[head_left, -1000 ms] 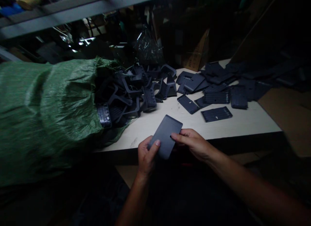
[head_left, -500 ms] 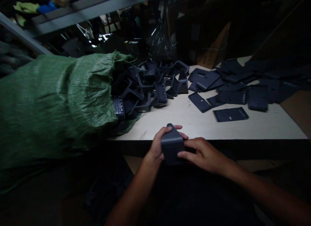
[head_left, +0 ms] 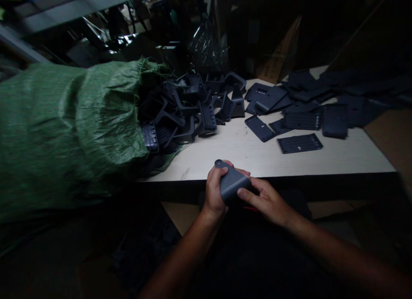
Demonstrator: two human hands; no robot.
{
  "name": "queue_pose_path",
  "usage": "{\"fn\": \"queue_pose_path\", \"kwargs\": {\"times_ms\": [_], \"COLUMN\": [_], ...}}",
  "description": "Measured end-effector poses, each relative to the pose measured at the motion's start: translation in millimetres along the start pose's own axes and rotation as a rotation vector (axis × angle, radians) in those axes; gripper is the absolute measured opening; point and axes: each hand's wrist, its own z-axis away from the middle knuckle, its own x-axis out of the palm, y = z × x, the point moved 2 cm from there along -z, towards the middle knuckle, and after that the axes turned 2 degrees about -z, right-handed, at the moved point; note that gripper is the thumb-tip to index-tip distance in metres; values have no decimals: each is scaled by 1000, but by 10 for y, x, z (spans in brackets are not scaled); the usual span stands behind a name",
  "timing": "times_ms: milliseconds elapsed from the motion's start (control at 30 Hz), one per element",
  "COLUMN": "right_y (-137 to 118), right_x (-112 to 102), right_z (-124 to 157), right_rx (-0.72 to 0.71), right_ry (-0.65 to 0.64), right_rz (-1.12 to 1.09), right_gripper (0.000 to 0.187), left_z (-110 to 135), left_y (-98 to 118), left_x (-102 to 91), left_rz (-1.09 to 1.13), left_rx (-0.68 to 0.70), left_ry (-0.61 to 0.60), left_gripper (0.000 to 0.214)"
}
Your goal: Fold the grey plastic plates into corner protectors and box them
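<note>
A dark grey plastic bracket [head_left: 234, 182] with a bent edge and a small hole at one corner is held in front of the table's near edge. My left hand [head_left: 215, 187] grips its left side, the thumb lying on the upper face. On the other side my right hand [head_left: 267, 200] pinches the lower right edge, thumb on the near face and fingers behind. The bracket's underside is hidden. Beyond the hands, similar bent brackets [head_left: 207, 117] spill in a heap on the table [head_left: 209, 155]. Flat ribbed dark plates [head_left: 300, 143] lie to the right of that heap.
A large green woven sack [head_left: 96, 114] lies at the left with its mouth toward the brackets. Cardboard [head_left: 278, 54] and clear plastic wrap [head_left: 209, 48] stand at the back. A metal shelf beam [head_left: 80, 9] crosses the upper left. Another cardboard piece [head_left: 391, 136] borders the right end.
Both hands have tilted the bracket, so its upper face now shows more and its near face less. The camera view has shifted slightly, moving the table and sack left and up.
</note>
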Motion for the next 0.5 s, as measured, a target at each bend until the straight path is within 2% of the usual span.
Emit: {"fn": "queue_pose_path", "kwargs": {"times_ms": [100,267,500], "right_y": [8,104,148], "right_x": [-99,-265,-362], "right_z": [-5,66,171], "right_rx": [-8,50,95], "right_ry": [14,-11,-37], "right_rz": [65,101,39], "right_gripper": [44,35,40], "left_z": [-43,-104,-89], "left_y": [18,-12,-182], "left_x": [-9,-71,-65], "left_rz": [101,201,151], "left_rx": [-55,-189,-278], "left_ry": [-4,79,139], "left_gripper": [15,12,19]}}
